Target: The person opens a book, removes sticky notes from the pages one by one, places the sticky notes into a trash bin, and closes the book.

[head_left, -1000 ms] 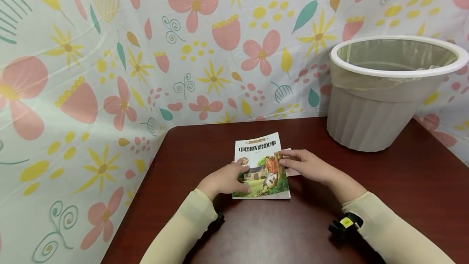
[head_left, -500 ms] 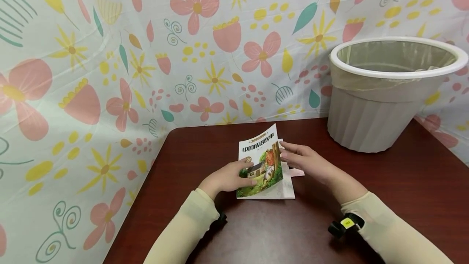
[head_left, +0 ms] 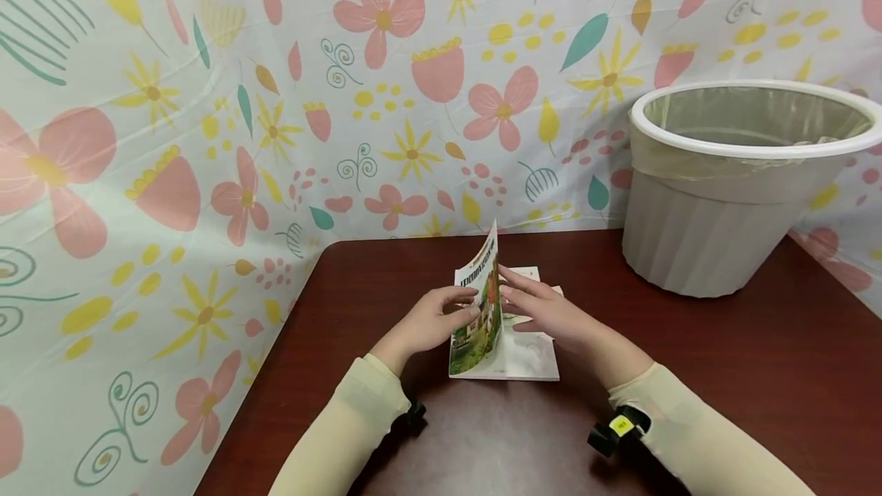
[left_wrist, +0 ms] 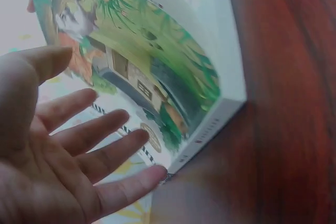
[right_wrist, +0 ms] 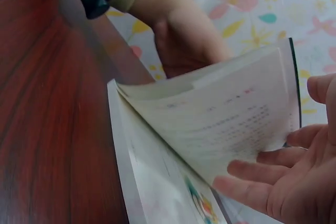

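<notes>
A paperback book [head_left: 475,331] with a picture cover and Chinese title lies on the table, its cover and some pages raised nearly upright. My right hand [head_left: 554,316] is at the inner side of the lifted part. In the right wrist view its extended fingers touch a printed page [right_wrist: 215,114]. On the outer side, my left hand [head_left: 430,320] has its fingers spread beside the front cover. The left wrist view shows the cover [left_wrist: 157,61] curving up in front of these fingers, with the little finger close to the spine [left_wrist: 202,135].
A grey ribbed bin [head_left: 696,224] with a white rim and a clear liner stands at the back right of the dark red-brown table [head_left: 730,358]. A floral cloth [head_left: 289,136] hangs behind the table. Pale pinkish paper [head_left: 556,292] sticks out at the book's right side.
The front cover and some pages have risen from lying flat to nearly upright, swinging left and baring an inside page. The right hand has moved left with them; the left fingers have come off the cover.
</notes>
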Motion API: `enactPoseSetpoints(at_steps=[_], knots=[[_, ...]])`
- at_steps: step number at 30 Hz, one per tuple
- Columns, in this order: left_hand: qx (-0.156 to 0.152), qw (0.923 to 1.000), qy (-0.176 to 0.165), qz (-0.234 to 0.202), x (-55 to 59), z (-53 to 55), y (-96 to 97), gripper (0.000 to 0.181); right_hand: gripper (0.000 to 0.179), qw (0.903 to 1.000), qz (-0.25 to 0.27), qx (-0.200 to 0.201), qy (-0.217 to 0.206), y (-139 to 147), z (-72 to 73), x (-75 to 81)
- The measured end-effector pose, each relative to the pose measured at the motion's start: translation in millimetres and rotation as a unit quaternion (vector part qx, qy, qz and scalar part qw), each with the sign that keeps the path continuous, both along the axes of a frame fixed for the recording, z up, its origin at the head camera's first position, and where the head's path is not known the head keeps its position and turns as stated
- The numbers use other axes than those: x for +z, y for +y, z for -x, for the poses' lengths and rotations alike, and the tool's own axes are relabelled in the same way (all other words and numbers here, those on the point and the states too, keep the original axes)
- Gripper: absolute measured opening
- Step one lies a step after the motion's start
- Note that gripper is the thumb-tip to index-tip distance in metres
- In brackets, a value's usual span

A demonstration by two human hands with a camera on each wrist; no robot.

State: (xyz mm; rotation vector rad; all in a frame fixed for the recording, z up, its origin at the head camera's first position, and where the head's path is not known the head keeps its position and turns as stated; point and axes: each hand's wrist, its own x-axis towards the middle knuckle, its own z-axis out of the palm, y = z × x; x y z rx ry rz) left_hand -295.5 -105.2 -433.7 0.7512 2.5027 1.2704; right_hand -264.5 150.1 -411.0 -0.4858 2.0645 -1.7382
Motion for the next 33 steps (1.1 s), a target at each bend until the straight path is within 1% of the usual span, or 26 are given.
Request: enactPoseSetpoints(at_steps=[2, 4, 7, 10, 11, 12, 14, 16, 18, 19, 21, 22, 23, 24, 26, 29, 31, 33], knots=[[0.01, 0.999, -0.014, -0.04, 2.8, 0.2, -0.3, 0.047, 0.068, 0.9999, 0.001, 0.009, 0.006, -9, 0.0, 0.5], [0.02, 0.9956, -0.039, -0.082, 5.6, 0.3, -0.5, 0.046, 0.066, 0.9999, -0.006, 0.009, 0.013, -18, -0.8, 0.9], [0.042, 0.9849, -0.085, -0.145, 8.3, 1.9, -1.5, 0.049, 0.065, 0.9994, -0.023, 0.002, 0.026, -32, -1.3, 0.5], [0.072, 0.9745, -0.105, -0.185, 11.7, 4.2, -4.4, 0.054, 0.064, 0.998, -0.042, 0.002, 0.047, -45, -1.4, -0.1], [0.079, 0.9713, -0.108, -0.196, 12.7, 5.1, -6.3, 0.055, 0.065, 0.9972, -0.044, 0.006, 0.06, -50, -0.8, -0.4], [0.086, 0.9698, -0.106, -0.202, 14.3, 5.8, -8.8, 0.056, 0.065, 0.9961, -0.047, 0.011, 0.074, -55, -0.2, -0.5], [0.104, 0.9701, -0.082, -0.203, 18.4, 7.3, -14.8, 0.056, 0.066, 0.9923, -0.062, 0.017, 0.106, -64, 0.9, -1.0], [0.116, 0.9695, -0.073, -0.203, 23.0, 8.4, -22.2, 0.055, 0.066, 0.989, -0.071, 0.02, 0.128, -72, 2.2, -0.8], [0.12, 0.9713, -0.069, -0.194, 26.7, 10.5, -29.8, 0.055, 0.065, 0.9872, -0.08, 0.022, 0.136, -80, 3.4, -1.3], [0.121, 0.9719, -0.072, -0.189, 28.9, 11.2, -32.8, 0.055, 0.065, 0.9865, -0.082, 0.023, 0.14, -83, 3.5, -1.6], [0.111, 0.9715, -0.096, -0.186, 32.2, 12.8, -38.9, 0.056, 0.065, 0.9871, -0.076, 0.025, 0.139, -88, 4.0, -2.6], [0.109, 0.9719, -0.103, -0.181, 33.8, 13.5, -41.7, 0.056, 0.064, 0.9871, -0.073, 0.025, 0.14, -91, 4.1, -3.4], [0.105, 0.9727, -0.108, -0.177, 35.3, 14.1, -44.5, 0.056, 0.064, 0.9871, -0.068, 0.027, 0.142, -94, 4.0, -4.4], [0.107, 0.9724, -0.113, -0.174, 36.8, 14.3, -47.3, 0.056, 0.063, 0.9869, -0.064, 0.028, 0.145, -96, 3.6, -4.9], [0.111, 0.9744, -0.11, -0.161, 38.9, 15.3, -53.9, 0.057, 0.062, 0.9864, -0.062, 0.028, 0.15, -101, 2.3, -5.5], [0.117, 0.9813, -0.089, -0.124, 40.6, 16.7, -65.0, 0.058, 0.06, 0.985, -0.07, 0.028, 0.155, -106, -0.4, -6.9], [0.122, 0.9868, -0.066, -0.084, 41.2, 17.6, -72.8, 0.059, 0.059, 0.9847, -0.081, 0.027, 0.152, -107, -1.9, -8.2], [0.124, 0.9902, -0.048, -0.044, 40.7, 18.3, -80.5, 0.059, 0.059, 0.9834, -0.096, 0.029, 0.151, -105, -2.5, -10.5]])
